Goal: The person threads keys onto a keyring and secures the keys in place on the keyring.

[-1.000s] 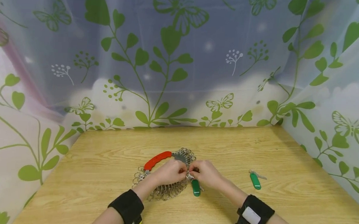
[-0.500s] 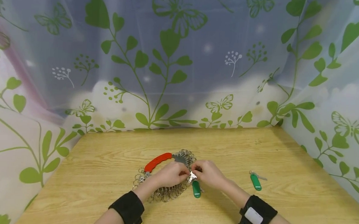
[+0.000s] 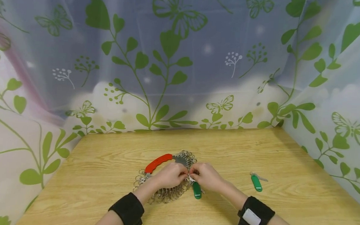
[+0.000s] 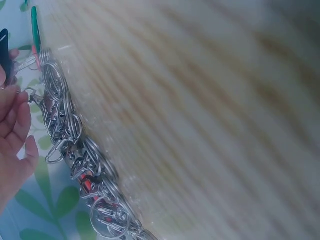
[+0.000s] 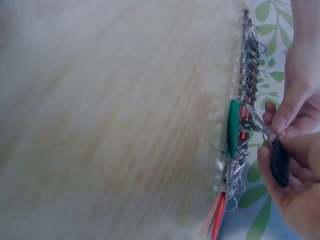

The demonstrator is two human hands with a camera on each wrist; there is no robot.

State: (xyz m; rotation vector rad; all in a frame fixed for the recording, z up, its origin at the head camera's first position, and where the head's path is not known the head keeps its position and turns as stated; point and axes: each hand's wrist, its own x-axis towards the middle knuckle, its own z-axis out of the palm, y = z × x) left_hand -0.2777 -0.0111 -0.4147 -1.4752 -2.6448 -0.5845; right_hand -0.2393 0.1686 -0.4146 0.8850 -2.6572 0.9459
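A large key ring holder with a red grip [image 3: 158, 162] lies on the table, hung with many small metal rings and clasps [image 4: 65, 110]. At its right side the two hands meet, fingertips close together. My left hand [image 3: 172, 174] pinches a small metal ring [image 4: 31, 93] attached to the bunch. My right hand [image 3: 208, 176] pinches a key with a black head [image 5: 280, 162]; its blade points toward the bunch. Just below the fingertips lies a green key tag [image 3: 196, 190], with part of a key beside it. The exact contact between key and ring is partly hidden by fingers.
Farther right on the wooden table [image 3: 131, 140] lies another green key tag [image 3: 256, 182] with a silver key [image 3: 262, 178]. A patterned curtain [image 3: 181, 76] with green leaves and butterflies encloses the back and sides. Each wrist wears a black band [image 3: 128, 208].
Half a second ago the hands stood slightly apart with shiny metal showing between them. The right hand has since shifted left, and the fingertips are close together again. The holder stays put.
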